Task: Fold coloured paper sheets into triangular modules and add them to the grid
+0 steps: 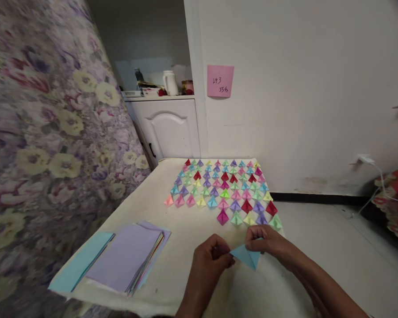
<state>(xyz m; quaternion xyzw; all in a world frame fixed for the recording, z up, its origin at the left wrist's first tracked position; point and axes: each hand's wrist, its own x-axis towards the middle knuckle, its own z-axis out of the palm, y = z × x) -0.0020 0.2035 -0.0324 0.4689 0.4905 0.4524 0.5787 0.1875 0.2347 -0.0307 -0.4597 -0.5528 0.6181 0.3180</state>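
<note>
A light blue folded paper (pixel 248 257), roughly triangular with its tip pointing down, is held just above the table between both hands. My left hand (pixel 212 260) pinches its left corner between thumb and fingers. At the upper right edge, my right hand (pixel 260 238) grips it with bent fingers, which hide part of that side. Beyond the hands, rows of small folded paper pieces (pixel 224 193) in pink, red, purple, green, yellow and blue cover the far part of the table. A pale green folded piece (pixel 275 221) lies close to my right hand.
On the table (pixel 142 203), a stack of purple and other coloured sheets (pixel 128 256) lies left of my hands, beside light blue sheets (pixel 82 260). A floral curtain (pixel 63 145) hangs left. A wall (pixel 301 88) with a pink note (pixel 220 81) stands behind.
</note>
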